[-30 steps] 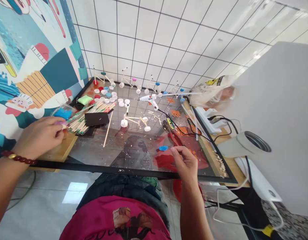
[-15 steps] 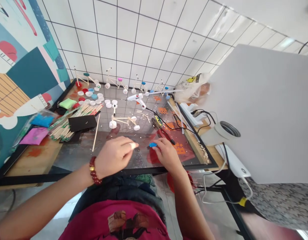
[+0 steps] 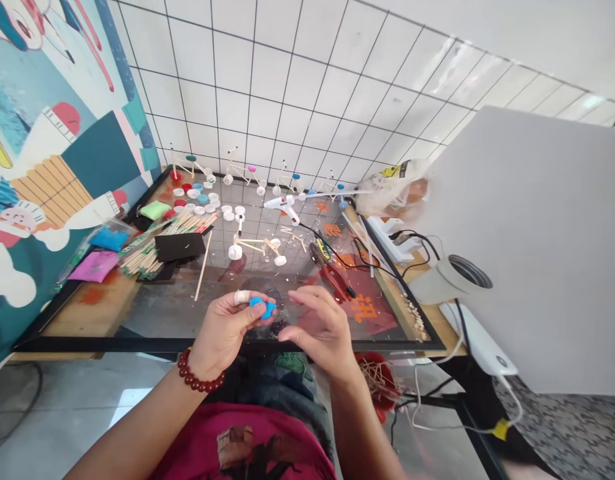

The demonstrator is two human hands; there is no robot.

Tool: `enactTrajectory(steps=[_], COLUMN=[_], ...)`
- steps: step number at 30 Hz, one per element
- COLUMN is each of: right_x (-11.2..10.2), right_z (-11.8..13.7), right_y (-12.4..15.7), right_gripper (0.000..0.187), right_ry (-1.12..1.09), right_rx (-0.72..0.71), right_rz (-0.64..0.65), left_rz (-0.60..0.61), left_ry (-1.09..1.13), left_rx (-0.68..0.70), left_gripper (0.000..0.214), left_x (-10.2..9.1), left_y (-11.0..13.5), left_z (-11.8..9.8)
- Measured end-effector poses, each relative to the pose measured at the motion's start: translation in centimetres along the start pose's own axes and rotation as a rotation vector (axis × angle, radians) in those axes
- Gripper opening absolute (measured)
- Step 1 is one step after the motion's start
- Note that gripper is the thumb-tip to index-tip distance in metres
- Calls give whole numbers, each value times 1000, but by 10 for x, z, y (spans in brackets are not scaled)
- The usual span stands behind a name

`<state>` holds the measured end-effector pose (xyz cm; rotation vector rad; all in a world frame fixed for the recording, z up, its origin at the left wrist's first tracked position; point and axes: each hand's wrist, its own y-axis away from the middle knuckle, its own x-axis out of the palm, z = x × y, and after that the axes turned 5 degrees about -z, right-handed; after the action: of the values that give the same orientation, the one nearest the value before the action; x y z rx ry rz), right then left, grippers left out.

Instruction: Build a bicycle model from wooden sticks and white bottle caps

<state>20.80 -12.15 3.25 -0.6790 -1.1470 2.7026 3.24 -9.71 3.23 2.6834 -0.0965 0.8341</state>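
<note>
A small lump of blue modelling clay [image 3: 263,307] is pinched between the thumb and fingers of my left hand [image 3: 228,325], near the table's front edge. One finger of that hand wears a white wrap. To its right, my right hand [image 3: 323,328] holds nothing, its thumb and fingers spread apart and facing the clay. Beyond the hands stands a small tricycle-like model [image 3: 257,245] of sticks with white bottle caps for wheels. A single wooden stick [image 3: 203,267] lies to the left of it.
Several similar models line the wall beside loose bottle caps [image 3: 202,199]. A white glue gun [image 3: 286,207] and red-handled pliers [image 3: 336,277] lie right of centre. Stick bundles [image 3: 142,260], a black card [image 3: 180,247] and clay packets [image 3: 94,265] occupy the left. A power strip [image 3: 390,237] stands right.
The blue clay has passed from my right hand to my left, and more of it shows. My right hand has opened. The whole view has shifted slightly.
</note>
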Motion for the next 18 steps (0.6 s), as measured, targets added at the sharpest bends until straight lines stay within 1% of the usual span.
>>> enactTrajectory(steps=[1,3,4,6,8,9,11,12,14,15,16,18], right_x=[2,8,11,15,16,16,15,15,17,18,20,22], right_z=[-1,-3,-4,-6,-8,-8,-6,-5,-3,-1,0,2], right_y=[0,3,4,7,9,10,11,11,13,15,16,19], right_gripper=[49,40,33,25,24,25,31,36,43,43,39,25], right_ry=[3,43,75,160,231,249,242,218,168,159,165,195], right_rx=[7,-15,-35,-79,-119,-135,-133,-114,-79,-76,-86,-116], right_rz=[2,17,12,-13,-16,-3,35,58,93,108,123,146], left_rz=[-20,-47,-47,-12,34,39,5,-23,-80,-100,-111,-92], left_ry=[15,8,-18,-126,-286,-361,-470,-503,-549,-572,-602,-686], left_rx=[6,43,69,133,236,302,419,447,451,456,481,571], left_gripper=[31,34,36,39,36,32,21,16,11,11,10,5], left_x=[0,-1,-2,-5,-9,-10,-14,-15,-16,-16,-16,-16], left_y=[1,3,5,7,9,10,11,12,12,13,14,16], left_z=[1,5,8,12,14,14,12,11,10,10,9,7])
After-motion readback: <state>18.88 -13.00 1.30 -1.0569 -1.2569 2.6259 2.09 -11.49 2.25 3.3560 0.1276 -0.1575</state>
